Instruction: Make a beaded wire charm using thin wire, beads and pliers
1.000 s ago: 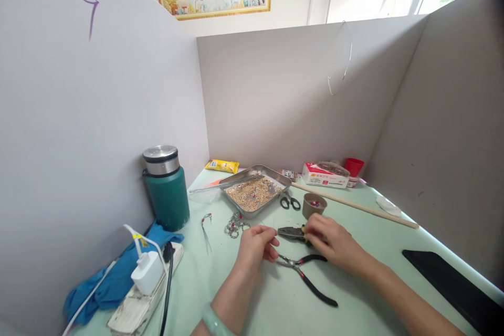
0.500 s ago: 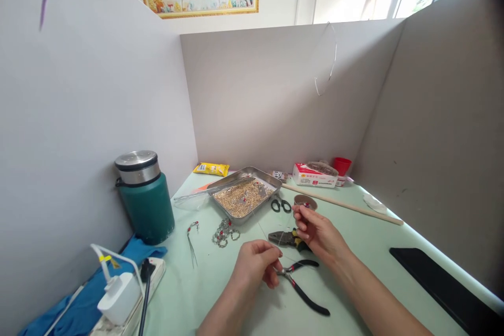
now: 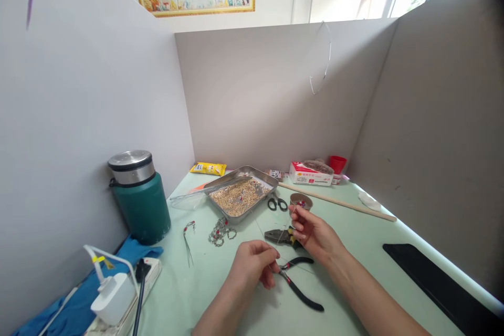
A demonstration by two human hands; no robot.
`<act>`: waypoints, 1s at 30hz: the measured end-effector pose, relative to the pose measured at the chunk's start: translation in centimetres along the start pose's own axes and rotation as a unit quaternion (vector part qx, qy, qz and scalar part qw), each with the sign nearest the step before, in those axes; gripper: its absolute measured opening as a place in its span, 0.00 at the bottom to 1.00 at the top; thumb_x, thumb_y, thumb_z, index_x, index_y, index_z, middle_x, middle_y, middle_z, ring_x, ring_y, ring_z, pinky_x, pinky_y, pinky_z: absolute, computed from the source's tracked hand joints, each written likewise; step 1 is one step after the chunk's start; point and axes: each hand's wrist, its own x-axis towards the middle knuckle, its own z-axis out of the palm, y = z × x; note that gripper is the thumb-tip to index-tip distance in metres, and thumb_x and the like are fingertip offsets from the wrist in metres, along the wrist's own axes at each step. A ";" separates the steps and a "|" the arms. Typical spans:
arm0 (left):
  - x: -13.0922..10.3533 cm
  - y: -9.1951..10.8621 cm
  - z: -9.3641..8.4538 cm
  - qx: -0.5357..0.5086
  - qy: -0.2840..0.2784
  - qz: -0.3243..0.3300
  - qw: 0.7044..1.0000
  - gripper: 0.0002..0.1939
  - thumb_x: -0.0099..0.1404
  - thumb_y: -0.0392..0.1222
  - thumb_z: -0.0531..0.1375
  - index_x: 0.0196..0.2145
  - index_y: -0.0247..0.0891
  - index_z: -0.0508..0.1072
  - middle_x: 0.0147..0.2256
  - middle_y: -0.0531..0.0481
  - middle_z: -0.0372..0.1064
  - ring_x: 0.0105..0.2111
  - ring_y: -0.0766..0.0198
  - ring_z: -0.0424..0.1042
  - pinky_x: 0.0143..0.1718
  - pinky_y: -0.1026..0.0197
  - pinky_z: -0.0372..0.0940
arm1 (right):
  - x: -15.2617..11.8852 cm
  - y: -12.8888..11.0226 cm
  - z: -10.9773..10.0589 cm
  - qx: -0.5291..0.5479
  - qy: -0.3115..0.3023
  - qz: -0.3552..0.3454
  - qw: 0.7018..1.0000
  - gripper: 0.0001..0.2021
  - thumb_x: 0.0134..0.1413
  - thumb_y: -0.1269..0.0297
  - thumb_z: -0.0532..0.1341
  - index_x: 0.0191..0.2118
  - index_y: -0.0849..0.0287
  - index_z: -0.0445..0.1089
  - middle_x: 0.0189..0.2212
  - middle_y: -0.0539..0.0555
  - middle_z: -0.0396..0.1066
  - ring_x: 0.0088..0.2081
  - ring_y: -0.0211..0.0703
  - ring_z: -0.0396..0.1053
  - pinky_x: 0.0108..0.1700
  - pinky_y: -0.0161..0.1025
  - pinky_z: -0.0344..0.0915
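My left hand is closed above the table, thumb and forefinger pinched on a thin wire. The wire runs up to my right hand, whose thumb and forefinger are also pinched, at its upper end. Anything else in these fingers is too small to make out. Round-nose-type pliers with black handles lie beside my left hand, their jaws partly hidden by it. Combination pliers lie behind, partly covered by my right hand. Just beyond my right fingertips stands a small round bowl with red and other beads.
A metal tray holds gold beads, with long wires across it. Scissors, a beaded chain and a wire bundle lie around it. A wooden stick, green flask, power strip and black board flank the hands.
The view has shifted slightly, moving everything a little left. My right hand has tilted a bit, and the wire between my hands shows more clearly. Both hands stay pinched.
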 end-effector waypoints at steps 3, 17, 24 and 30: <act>0.0 0.0 0.0 0.004 0.003 -0.005 1.000 0.11 0.49 0.44 0.59 0.24 0.31 0.69 0.18 0.50 0.66 0.10 0.72 0.59 0.13 0.68 0.52 | 0.0 0.1 0.0 0.004 -0.001 0.009 1.000 0.09 0.46 0.64 0.63 0.34 0.63 0.71 0.23 0.47 0.62 0.18 0.26 0.53 0.15 0.25 0.52; -0.2 -0.1 0.1 -0.008 0.002 -0.001 1.000 0.12 0.49 0.45 0.60 0.25 0.31 0.69 0.19 0.50 0.67 0.11 0.73 0.59 0.13 0.68 0.52 | -0.2 0.0 0.2 0.009 -0.005 0.021 1.000 0.07 0.47 0.64 0.62 0.33 0.60 0.71 0.22 0.47 0.63 0.17 0.28 0.53 0.15 0.28 0.52; -0.1 -0.1 0.0 0.002 0.002 -0.001 1.000 0.11 0.49 0.44 0.59 0.25 0.31 0.69 0.19 0.50 0.67 0.11 0.73 0.59 0.13 0.68 0.52 | -0.2 0.1 0.1 0.027 -0.007 0.030 0.999 0.07 0.47 0.64 0.62 0.34 0.61 0.70 0.22 0.47 0.62 0.18 0.27 0.53 0.15 0.26 0.52; 0.0 -0.2 0.0 0.002 0.005 -0.001 1.000 0.12 0.49 0.45 0.60 0.24 0.31 0.69 0.19 0.50 0.67 0.11 0.72 0.59 0.13 0.68 0.52 | -0.2 0.2 0.2 0.021 -0.008 0.029 0.999 0.07 0.46 0.64 0.62 0.33 0.61 0.70 0.22 0.46 0.63 0.17 0.27 0.53 0.15 0.27 0.52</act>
